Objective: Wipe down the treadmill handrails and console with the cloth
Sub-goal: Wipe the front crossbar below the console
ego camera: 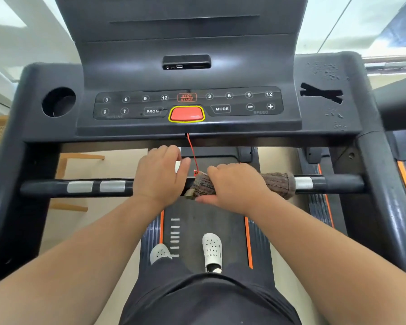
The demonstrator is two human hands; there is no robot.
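A brown knitted cloth (278, 184) is wrapped around the black front handrail (45, 187), right of its middle. My right hand (234, 184) is closed over the cloth and the bar. My left hand (158, 175) rests on the bar just left of the cloth, its fingers curled over the top and slightly apart. Above the bar spreads the dark console (188, 106) with its button panel and a red stop button (186, 113). A red safety cord (192, 152) hangs from the console down to the cloth's left end.
Silver grip sensors (95, 186) sit on the bar at left and another (303, 183) at right. A round cup holder (58, 102) is at console left. Side rails (384, 184) run down both sides. My white shoes (212, 250) stand on the belt.
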